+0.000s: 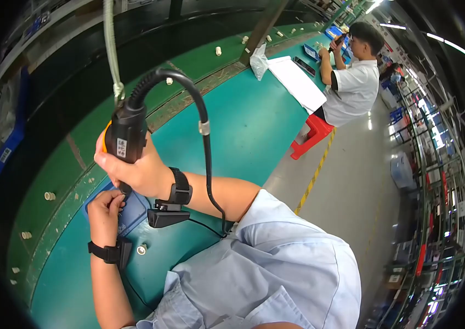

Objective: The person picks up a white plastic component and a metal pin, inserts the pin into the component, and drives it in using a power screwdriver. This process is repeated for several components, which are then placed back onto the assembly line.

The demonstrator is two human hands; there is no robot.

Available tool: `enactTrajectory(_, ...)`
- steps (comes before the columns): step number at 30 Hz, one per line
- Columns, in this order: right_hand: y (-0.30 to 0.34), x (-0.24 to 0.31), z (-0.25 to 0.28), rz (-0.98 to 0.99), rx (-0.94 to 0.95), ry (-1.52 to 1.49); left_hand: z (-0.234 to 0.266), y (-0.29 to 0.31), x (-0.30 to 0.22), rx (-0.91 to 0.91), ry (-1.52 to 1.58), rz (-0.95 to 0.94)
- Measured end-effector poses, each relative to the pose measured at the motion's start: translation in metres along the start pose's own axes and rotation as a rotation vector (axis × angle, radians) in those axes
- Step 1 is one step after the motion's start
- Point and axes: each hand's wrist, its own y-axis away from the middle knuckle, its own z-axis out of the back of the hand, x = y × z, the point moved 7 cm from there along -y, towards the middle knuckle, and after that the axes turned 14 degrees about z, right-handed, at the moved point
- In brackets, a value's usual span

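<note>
A black corded tool [129, 125] points down over a blue tray [136, 212].

The shirt [276, 257] is pale blue, the wrist straps [181, 185] black with thin cables [205, 225].

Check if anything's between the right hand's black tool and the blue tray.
The left hand is: it's at the lower end of the black tool, overlapping the blue tray in this view. Nothing else visible intervenes.
</note>
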Motion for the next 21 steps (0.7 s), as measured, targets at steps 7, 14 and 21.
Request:
enactTrajectory(7, 0.015, 0.009, 0.005, -0.08, 0.048, 0.111, -0.026, 0.014, -0.003, -0.032, 0.148, -0.027)
enactTrajectory(14, 0.013, 0.016, 0.01, -0.025, 0.075, 0.126, -0.023, 0.017, -0.011, -0.019, -0.013, -0.162)
enactTrajectory(21, 0.005, 0.051, 0.04, -0.148, 0.159, 0.123, -0.025, 0.017, -0.015, 0.033, 0.024, -0.066)
